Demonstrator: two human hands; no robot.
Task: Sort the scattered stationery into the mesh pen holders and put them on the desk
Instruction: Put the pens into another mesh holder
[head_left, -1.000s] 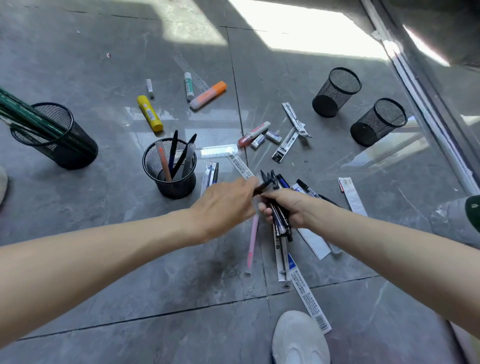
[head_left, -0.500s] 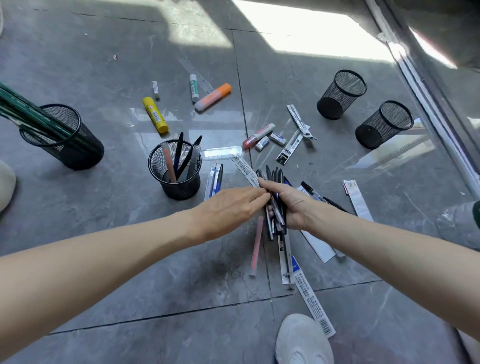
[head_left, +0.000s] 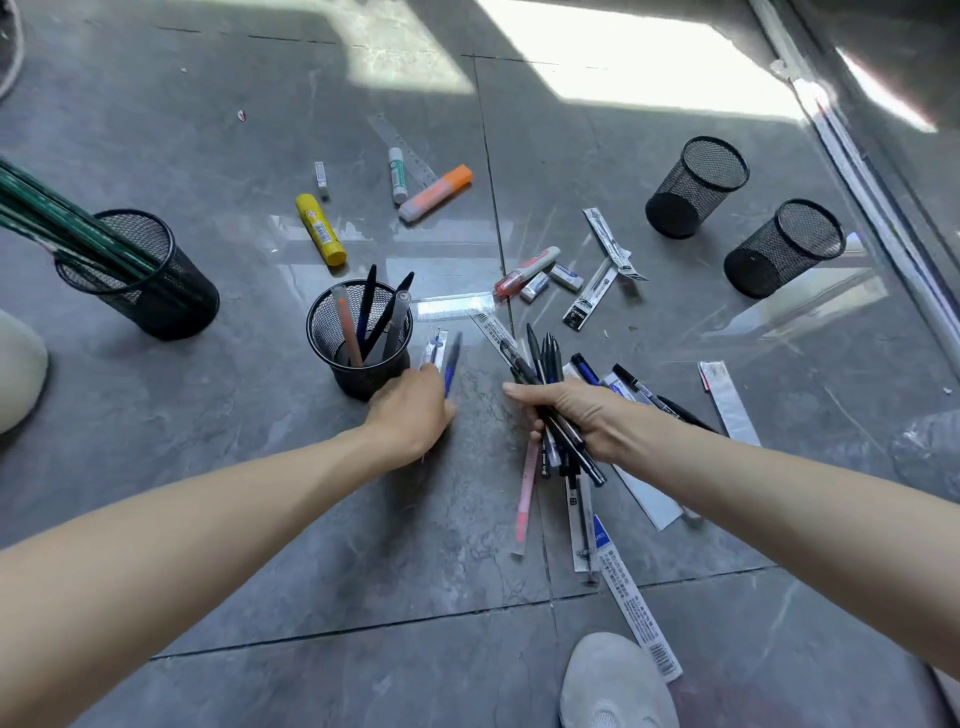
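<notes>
Half a second back my two hands met over the pile; now my left hand (head_left: 415, 410) has swung away to the left and lies beside the middle mesh holder (head_left: 358, 338), its fingers (head_left: 428, 370) curled on a blue pen (head_left: 451, 364) on the floor, though I cannot tell how firmly they grip. My right hand (head_left: 576, 410) has stayed over the pile, fingers wrapped tight round a bundle of black pens (head_left: 545, 358) fanning up and away from me.

The middle holder already carries a few pens. The left holder (head_left: 156, 291) is stuffed with green pencils and stands well apart. Two empty holders (head_left: 696, 187) sit far right, near the glass edge (head_left: 883, 218). Between the hands the grey floor (head_left: 260, 545) is bare, and there is wide open tile toward me. Refill packets (head_left: 639, 613) and a pink pen (head_left: 525, 499) lie under my right wrist; a yellow glue stick (head_left: 319, 228) and an orange highlighter (head_left: 436, 192) lie farther off.
</notes>
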